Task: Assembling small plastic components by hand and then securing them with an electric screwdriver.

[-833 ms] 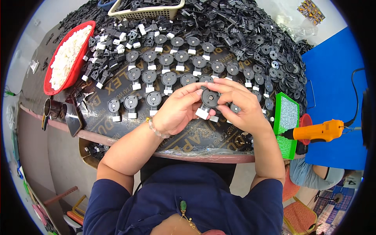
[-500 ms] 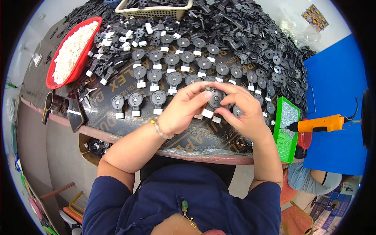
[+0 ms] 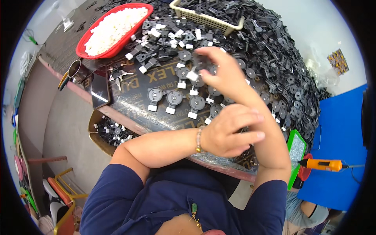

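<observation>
My right hand [image 3: 225, 72] is stretched out over the far end of the rows, thumb and fingers curved round a dark round wheel part with a white block [image 3: 192, 75] at its end. Motion blurs this wheel part, so the grip is only partly clear. Below and nearer to me, my left hand [image 3: 233, 131] hovers by my right forearm, fingers loosely bent and apart, with nothing seen in it. Beneath both hands, rows of black wheel parts with white ends [image 3: 174, 98] lie on the dark table; my arms cover some of them.
A red basket [image 3: 147, 15] of small white pieces stands far left, near a beige basket [image 3: 235, 27]. Black parts [image 3: 274, 51] are heaped behind. A phone [image 3: 100, 92], keys [image 3: 124, 73] and a metal cup [image 3: 76, 69] lie left. An orange electric screwdriver [image 3: 325, 165] hangs by a green tray [image 3: 291, 156].
My hands have parted from one wheel part held between them. The right has carried it away to the far rows, while the left has moved nearer and rightward. The view has turned left.
</observation>
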{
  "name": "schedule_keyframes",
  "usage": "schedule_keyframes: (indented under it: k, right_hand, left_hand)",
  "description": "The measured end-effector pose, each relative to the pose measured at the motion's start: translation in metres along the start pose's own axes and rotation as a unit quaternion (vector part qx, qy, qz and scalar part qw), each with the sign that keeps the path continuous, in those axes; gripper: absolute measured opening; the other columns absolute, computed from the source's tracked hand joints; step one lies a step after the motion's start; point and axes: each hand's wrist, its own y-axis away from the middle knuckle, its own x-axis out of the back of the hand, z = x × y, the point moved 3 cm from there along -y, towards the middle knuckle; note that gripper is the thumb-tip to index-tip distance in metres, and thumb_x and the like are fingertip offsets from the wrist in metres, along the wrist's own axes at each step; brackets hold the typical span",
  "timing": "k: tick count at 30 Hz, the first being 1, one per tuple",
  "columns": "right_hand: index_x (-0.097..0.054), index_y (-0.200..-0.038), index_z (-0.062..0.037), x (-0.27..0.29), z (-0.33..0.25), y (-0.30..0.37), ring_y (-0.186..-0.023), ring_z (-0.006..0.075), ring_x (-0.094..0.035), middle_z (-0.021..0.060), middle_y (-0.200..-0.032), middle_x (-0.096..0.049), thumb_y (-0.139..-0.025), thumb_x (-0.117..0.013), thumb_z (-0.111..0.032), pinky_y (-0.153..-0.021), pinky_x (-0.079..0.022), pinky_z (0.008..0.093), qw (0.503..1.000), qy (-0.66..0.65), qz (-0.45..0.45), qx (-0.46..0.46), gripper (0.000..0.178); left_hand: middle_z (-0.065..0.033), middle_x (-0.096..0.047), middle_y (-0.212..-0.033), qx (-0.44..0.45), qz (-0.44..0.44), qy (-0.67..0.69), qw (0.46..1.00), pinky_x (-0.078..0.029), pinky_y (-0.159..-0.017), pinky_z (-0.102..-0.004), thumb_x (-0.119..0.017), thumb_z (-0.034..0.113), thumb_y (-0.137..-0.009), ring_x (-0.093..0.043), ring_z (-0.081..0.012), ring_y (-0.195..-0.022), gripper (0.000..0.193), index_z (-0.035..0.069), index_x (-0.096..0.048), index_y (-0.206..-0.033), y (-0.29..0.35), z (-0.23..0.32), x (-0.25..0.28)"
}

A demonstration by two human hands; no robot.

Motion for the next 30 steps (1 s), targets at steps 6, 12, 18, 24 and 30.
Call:
schedule_keyframes:
  k: [6,12,18,24,30]
  right_hand:
    - [-0.062,-0.119,-0.0054,-0.104,0.005,-0.049,-0.110,0.0341,-0.062,0.0159,-0.117,-0.064,-0.080,-0.070,-0.007,-0.096,-0.051,0.0410,0.988,-0.009,-0.150,0.036,0.041]
    - [-0.063,-0.115,-0.0031,-0.116,0.011,-0.067,-0.109,0.0346,-0.061,0.0175,-0.112,-0.064,-0.076,-0.071,-0.011,-0.097,-0.049,0.0415,0.963,0.024,-0.266,0.030,0.040]
    - [-0.073,-0.105,-0.0128,-0.149,-0.001,-0.106,-0.106,0.0287,-0.060,0.0082,-0.101,-0.063,-0.081,-0.075,-0.020,-0.093,-0.047,0.0425,0.954,0.170,-0.181,0.166,0.025]
    - [-0.072,-0.107,-0.0129,-0.181,-0.006,-0.120,-0.104,0.0292,-0.063,0.0083,-0.099,-0.065,-0.078,-0.074,-0.015,-0.092,-0.048,0.0429,0.918,0.253,-0.231,0.203,0.029]
    - [-0.061,-0.109,-0.0037,-0.077,0.014,-0.108,-0.083,0.0097,-0.061,0.0029,-0.093,-0.066,-0.082,-0.077,-0.012,-0.072,-0.051,0.0261,0.976,-0.181,-0.100,-0.068,0.033]
  left_hand:
    - [-0.0213,-0.057,-0.135,0.009,0.011,0.009,1.000,-0.047,-0.096,-0.0499,-0.065,0.014,-0.087,-0.058,-0.0394,-0.119,0.038,0.009,-0.064,-0.125,0.000,0.001,0.002]
    - [-0.0204,-0.056,-0.137,0.035,0.022,0.029,0.999,-0.046,-0.096,-0.0494,-0.066,0.016,-0.087,-0.057,-0.0378,-0.122,0.038,0.009,-0.066,-0.124,0.000,0.005,0.003]
    - [-0.0228,-0.051,-0.143,0.045,0.068,0.008,0.997,-0.036,-0.108,-0.0527,-0.074,0.016,-0.077,-0.052,-0.0416,-0.130,0.052,0.012,-0.065,-0.128,0.001,0.009,0.008]
    - [-0.0275,-0.045,-0.149,0.046,0.095,-0.064,0.992,-0.016,-0.117,-0.0571,-0.063,0.034,-0.090,-0.039,-0.0440,-0.141,0.045,0.015,-0.063,-0.131,0.011,0.001,0.011]
    - [-0.0334,-0.003,-0.163,0.252,0.144,0.064,0.955,-0.002,-0.121,-0.0575,-0.063,0.035,-0.091,-0.007,-0.0462,-0.153,0.081,0.004,-0.027,-0.156,0.016,-0.018,0.008]
